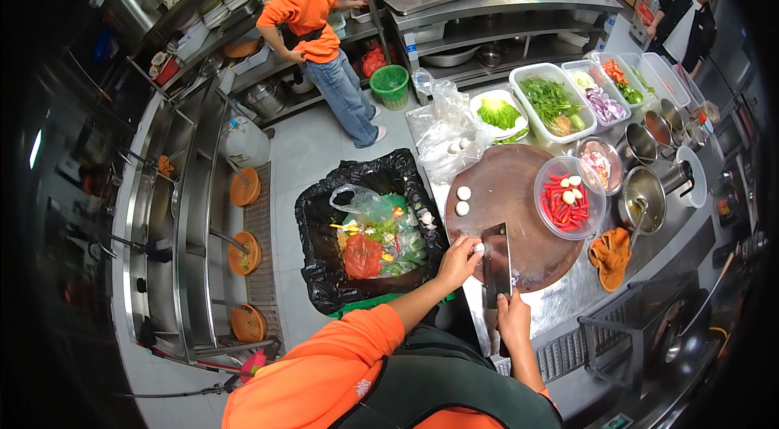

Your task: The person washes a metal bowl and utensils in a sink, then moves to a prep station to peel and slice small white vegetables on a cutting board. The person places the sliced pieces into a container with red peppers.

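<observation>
My left hand point(461, 262) pinches a whitish garlic clove point(478, 248) at the near-left edge of a round wooden chopping block point(511, 186). My right hand point(513, 316) grips the handle of a broad cleaver point(497, 265), its dark blade lying just right of the clove. Whether the blade touches the clove I cannot tell. Two more white garlic cloves point(463, 201) rest on the block's left part. At the block's right edge stands a clear round tub point(596, 210) of red chillies point(557, 201) with several peeled cloves on top.
A bin lined with black plastic point(310, 246) stands left of the steel table point(560, 319). Beyond the block are a plastic bag point(447, 125) and a tub of green herbs point(517, 79). An orange cloth point(610, 259) and a steel pot point(630, 210) lie right. Two people point(316, 21) stand farther off.
</observation>
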`<state>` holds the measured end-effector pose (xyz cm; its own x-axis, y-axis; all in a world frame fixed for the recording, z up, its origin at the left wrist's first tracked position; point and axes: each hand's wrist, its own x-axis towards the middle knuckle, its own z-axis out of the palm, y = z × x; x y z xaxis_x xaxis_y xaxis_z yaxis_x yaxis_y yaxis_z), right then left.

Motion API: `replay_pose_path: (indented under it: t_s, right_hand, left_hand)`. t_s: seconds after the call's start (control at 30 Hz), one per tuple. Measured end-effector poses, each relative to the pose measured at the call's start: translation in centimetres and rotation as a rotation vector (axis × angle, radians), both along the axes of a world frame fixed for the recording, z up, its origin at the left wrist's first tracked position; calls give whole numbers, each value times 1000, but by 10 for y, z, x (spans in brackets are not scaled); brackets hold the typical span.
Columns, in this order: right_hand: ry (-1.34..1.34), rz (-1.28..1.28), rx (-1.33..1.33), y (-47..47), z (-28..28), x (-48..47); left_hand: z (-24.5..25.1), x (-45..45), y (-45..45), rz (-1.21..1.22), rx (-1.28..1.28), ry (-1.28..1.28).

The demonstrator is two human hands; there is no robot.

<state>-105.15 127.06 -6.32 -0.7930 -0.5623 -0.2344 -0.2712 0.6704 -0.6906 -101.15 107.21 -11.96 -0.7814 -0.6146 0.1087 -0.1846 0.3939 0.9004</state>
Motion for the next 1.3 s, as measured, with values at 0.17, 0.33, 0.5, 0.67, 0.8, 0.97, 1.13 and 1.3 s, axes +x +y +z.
replay_pose_path:
  t_s: [0.17, 0.33, 0.5, 0.67, 0.8, 0.97, 1.13, 1.3]
  right_hand:
    - [22, 5, -51, 4, -15, 2]
    - [-38, -5, -131, 4, -10, 4]
    - [36, 64, -125, 3, -2, -1]
    - [-169, -121, -101, 12, -1, -7]
    - [327, -116, -142, 22, -1, -19]
    - [267, -140, 69, 29, 7, -33]
    - [236, -111, 166, 20, 12, -35]
    - [195, -85, 268, 12, 12, -35]
  left_hand:
    - [1, -1, 1, 26, -46, 38]
    - [2, -3, 6, 61, 27, 4]
    - [-2, -6, 4, 27, -78, 11]
    - [3, -3, 1, -51, -163, -4]
    - [24, -5, -14, -117, -140, -91]
    - [72, -37, -122, 155, -348, -54]
    - [130, -71, -279, 349, -531, -189]
    - [186, -86, -367, 492, 51, -451]
